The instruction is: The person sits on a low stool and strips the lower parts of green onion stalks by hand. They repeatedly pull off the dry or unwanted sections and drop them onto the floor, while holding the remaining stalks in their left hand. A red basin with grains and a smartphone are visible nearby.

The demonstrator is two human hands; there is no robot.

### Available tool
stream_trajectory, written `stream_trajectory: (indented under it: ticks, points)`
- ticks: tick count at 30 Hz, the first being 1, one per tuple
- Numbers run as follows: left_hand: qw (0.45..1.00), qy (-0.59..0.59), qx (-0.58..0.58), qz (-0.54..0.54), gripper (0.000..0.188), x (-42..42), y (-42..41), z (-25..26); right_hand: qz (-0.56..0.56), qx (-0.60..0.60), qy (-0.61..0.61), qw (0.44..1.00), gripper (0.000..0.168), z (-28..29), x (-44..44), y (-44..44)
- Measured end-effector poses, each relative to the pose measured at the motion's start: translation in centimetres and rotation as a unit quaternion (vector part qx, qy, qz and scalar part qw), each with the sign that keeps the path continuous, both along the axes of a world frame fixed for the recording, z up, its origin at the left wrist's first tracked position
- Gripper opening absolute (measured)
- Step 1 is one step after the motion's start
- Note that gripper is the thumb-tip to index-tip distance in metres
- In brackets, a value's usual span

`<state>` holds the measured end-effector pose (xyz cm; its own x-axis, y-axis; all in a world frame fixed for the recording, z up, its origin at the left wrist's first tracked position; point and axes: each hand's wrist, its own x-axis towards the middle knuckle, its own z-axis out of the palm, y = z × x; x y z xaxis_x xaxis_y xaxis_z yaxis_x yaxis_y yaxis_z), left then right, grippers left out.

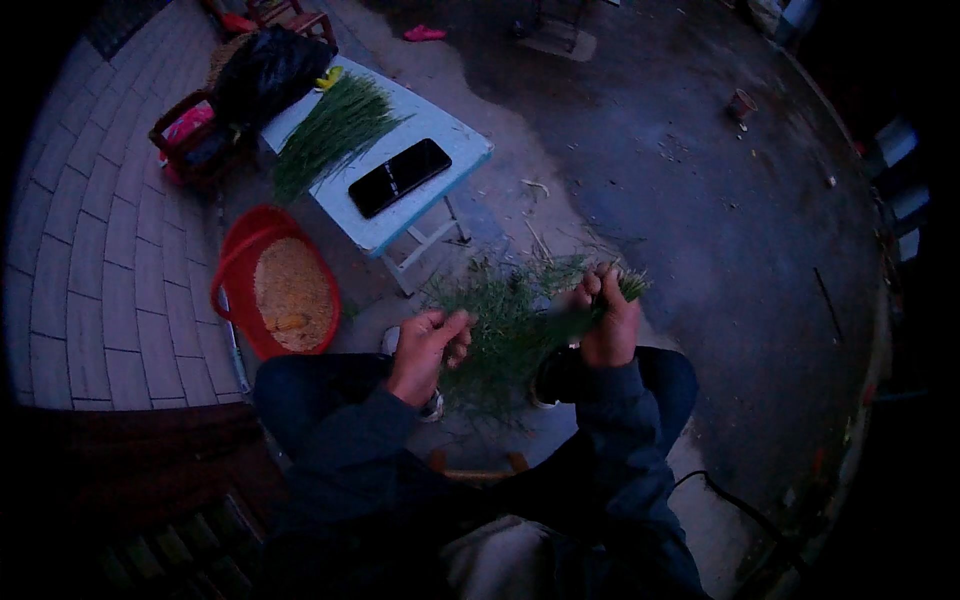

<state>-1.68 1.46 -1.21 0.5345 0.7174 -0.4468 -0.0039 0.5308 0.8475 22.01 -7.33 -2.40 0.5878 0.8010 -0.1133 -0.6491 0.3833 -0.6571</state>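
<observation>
My right hand (611,322) grips a bunch of thin green stems (636,283), their pale cut ends poking out past the thumb. Over the left knee side, my left hand (433,352) has its fingers curled and the thumb near the index finger; whether a strand is pinched there is too dim to tell. Between and below both hands, a loose heap of feathery greens (495,322) lies on the ground by my shoes. A tidy pile of long green stalks (337,124) rests on the small white table (469,142), beside a black smartphone (400,178).
Left of the table stands a red plastic basket (238,300) holding maize kernels (289,281). A black plastic bag (270,71) sits at the table's far end, near a dark basket (199,139). A pink slipper (424,34) and a small pot (741,105) lie farther off.
</observation>
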Motion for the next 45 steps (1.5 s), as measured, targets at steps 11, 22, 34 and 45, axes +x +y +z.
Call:
stream_trajectory:
  ticks: [11, 22, 34, 45]
  points:
    - [0.987, 0.065, 0.04, -0.138, 0.023, 1.1, -1.2, 0.5, 0.179, -0.199, -0.299, 0.916, 0.018, 2.0, -6.5, 0.9]
    - [0.98, 0.058, 0.183, -0.05, 0.024, 1.6, -1.8, 0.3, 0.067, -0.172, -0.334, 0.924, 0.021, -0.9, -6.6, 0.7]
    - [0.854, 0.128, 0.495, -0.097, 0.024, -0.2, -2.8, -4.7, 0.094, -0.19, -0.255, 0.943, 0.027, -0.4, -6.8, 0.8]
    - [0.993, -0.046, 0.015, -0.104, 0.024, -0.8, -1.7, 0.2, -0.189, -0.088, -0.083, 0.975, 0.017, 2.7, -0.6, 0.2]
